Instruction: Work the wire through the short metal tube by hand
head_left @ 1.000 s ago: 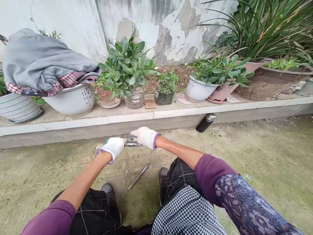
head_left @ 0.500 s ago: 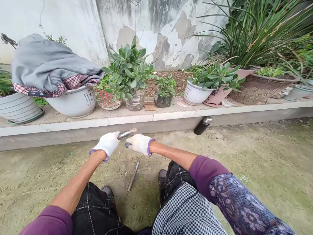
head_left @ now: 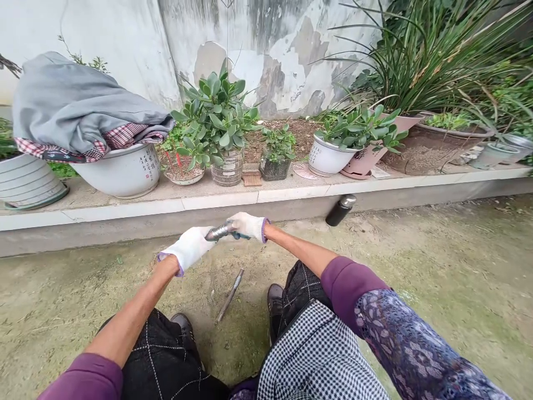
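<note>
My left hand, in a white knitted glove with purple trim, is closed around a short stick with silvery ridged wrapping. The stick points to the right and tilts slightly upward. My right hand, gloved the same way with some dark blue showing on the finger side, is closed over the stick's far end and hides it. Below both hands, a second stick, silvery at its upper part and brown below, lies on the ground between my feet.
A low tiled ledge crosses in front. On it stand a jade plant, a small square pot, a brush and a white bowl pot. Grey cloth covers a large pot. A black flask leans against the ledge.
My right hand has moved up and taken hold of the stick's free end, which was uncovered before. My left hand has shifted slightly right. The view has moved a little.
</note>
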The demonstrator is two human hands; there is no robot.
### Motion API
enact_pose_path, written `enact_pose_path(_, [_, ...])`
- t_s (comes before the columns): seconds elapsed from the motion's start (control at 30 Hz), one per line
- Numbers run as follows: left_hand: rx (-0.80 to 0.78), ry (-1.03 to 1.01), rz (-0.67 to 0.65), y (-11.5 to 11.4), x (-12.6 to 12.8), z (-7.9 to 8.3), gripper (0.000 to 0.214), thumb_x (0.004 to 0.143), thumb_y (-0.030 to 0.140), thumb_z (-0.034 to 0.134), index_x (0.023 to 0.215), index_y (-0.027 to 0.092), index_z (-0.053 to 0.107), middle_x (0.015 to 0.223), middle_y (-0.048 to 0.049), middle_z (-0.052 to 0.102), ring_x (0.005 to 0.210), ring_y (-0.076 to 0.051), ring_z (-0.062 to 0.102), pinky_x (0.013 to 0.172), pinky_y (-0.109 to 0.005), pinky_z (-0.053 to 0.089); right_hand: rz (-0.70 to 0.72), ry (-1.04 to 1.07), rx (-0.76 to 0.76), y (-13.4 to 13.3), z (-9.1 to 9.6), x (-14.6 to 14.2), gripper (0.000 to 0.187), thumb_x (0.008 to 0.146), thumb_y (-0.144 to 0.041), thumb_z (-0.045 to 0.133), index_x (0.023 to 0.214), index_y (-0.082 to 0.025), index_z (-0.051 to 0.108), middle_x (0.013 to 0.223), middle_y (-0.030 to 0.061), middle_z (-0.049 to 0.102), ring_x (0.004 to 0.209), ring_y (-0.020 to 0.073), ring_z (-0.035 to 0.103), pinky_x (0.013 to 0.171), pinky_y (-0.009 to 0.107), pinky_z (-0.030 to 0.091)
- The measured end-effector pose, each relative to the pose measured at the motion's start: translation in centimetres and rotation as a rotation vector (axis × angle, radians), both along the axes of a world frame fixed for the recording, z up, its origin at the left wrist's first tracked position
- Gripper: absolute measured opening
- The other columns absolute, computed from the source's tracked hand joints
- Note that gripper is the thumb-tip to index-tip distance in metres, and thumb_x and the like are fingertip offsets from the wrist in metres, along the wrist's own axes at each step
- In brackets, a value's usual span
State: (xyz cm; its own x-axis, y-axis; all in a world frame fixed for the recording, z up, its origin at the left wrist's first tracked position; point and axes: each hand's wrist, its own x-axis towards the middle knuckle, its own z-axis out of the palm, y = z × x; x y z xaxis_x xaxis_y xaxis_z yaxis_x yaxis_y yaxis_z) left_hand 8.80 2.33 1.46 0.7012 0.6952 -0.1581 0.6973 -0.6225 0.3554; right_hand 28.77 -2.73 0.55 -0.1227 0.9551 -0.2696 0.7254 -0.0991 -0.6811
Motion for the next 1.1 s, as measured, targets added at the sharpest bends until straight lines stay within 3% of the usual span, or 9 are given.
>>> enact_pose_path(0.13, [-0.01, -0.142, 0.21, 1.2, -0.8, 0.0, 0.038, 0.087, 0.04, 0.051, 0.107, 0.016, 0.073, 0.076, -0.001, 0.069, 0.065, -0.016, 0.061, 0.061, -0.022, 0.046, 0.062, -0.033, 0.009, -1.0, -0.4, -2.5, 0.022, 0.09, -0.024, 0.051, 0.099, -0.019, 0.07, 0.063, -0.0041, 0.058, 0.049, 0.0077, 0.047, 0.049, 0.019, 0.036])
enact_pose_path(0.3, [0.156, 0.132, 0.281, 2.5, -1.3, -0.3, 0.036, 0.093, 0.037, 0.045, 0.109, 0.02, 0.073, 0.094, -0.0106, 0.075, 0.082, -0.022, 0.07, 0.073, -0.027, 0.05, 0.198, -0.288, 0.184, -2.0, 0.3, -4.6, 0.025, 0.096, -0.03, 0.049, 0.101, -0.019, 0.071, 0.079, 0.0016, 0.068, 0.064, 0.0119, 0.054, 0.059, 0.023, 0.035])
enact_pose_path(0.4, [0.227, 0.324, 0.198, 2.3, -1.2, -0.9, 0.038, 0.095, 0.029, 0.041, 0.115, 0.019, 0.071, 0.1, -0.0161, 0.075, 0.093, -0.027, 0.072, 0.081, -0.033, 0.052, 0.199, -0.405, 0.218, -1.5, 1.0, -4.5, 0.029, 0.098, -0.033, 0.047, 0.111, -0.021, 0.071, 0.091, 0.0037, 0.072, 0.073, 0.0148, 0.059, 0.064, 0.025, 0.035])
enact_pose_path(0.57, [0.235, 0.427, 0.017, 0.6, 0.0, -1.6, 0.038, 0.095, 0.019, 0.039, 0.115, 0.014, 0.071, 0.103, -0.0197, 0.074, 0.102, -0.03, 0.071, 0.086, -0.038, 0.052, 0.208, -0.565, 0.248, 0.6, 1.0, -3.1, 0.032, 0.097, -0.035, 0.048, 0.113, -0.019, 0.071, 0.099, 0.0085, 0.073, 0.082, 0.0195, 0.062, 0.067, 0.028, 0.035])
enact_pose_path(0.73, [0.195, 0.401, -0.087, -0.4, 0.3, -0.9, 0.038, 0.095, 0.026, 0.04, 0.117, 0.019, 0.07, 0.097, -0.0161, 0.075, 0.097, -0.029, 0.072, 0.084, -0.037, 0.051, 0.148, -0.317, 0.261, 2.0, -0.7, -1.4, 0.028, 0.092, -0.025, 0.049, 0.102, -0.015, 0.073, 0.094, 0.0049, 0.072, 0.078, 0.0146, 0.059, 0.069, 0.023, 0.039])
enact_pose_path(0.97, [0.113, 0.317, -0.061, -0.7, -1.0, -0.1, 0.036, 0.092, 0.035, 0.042, 0.11, 0.025, 0.072, 0.093, -0.0087, 0.075, 0.087, -0.024, 0.072, 0.078, -0.029, 0.05, 0.084, 0.125, 0.145, 2.6, -1.7, -1.2, 0.017, 0.079, -0.016, 0.055, 0.086, -0.011, 0.069, 0.087, 0.0029, 0.071, 0.077, 0.0124, 0.058, 0.074, 0.021, 0.045])
enact_pose_path(1.1, [0.095, 0.231, -0.02, -1.1, -1.4, 0.4, 0.035, 0.09, 0.036, 0.044, 0.102, 0.023, 0.073, 0.085, -0.0064, 0.074, 0.078, -0.021, 0.069, 0.072, -0.026, 0.048, -0.033, 0.289, 0.032, 2.0, -1.3, -1.6, 0.013, 0.081, -0.019, 0.055, 0.083, -0.012, 0.065, 0.071, 0.0011, 0.066, 0.056, 0.0106, 0.053, 0.056, 0.021, 0.046])
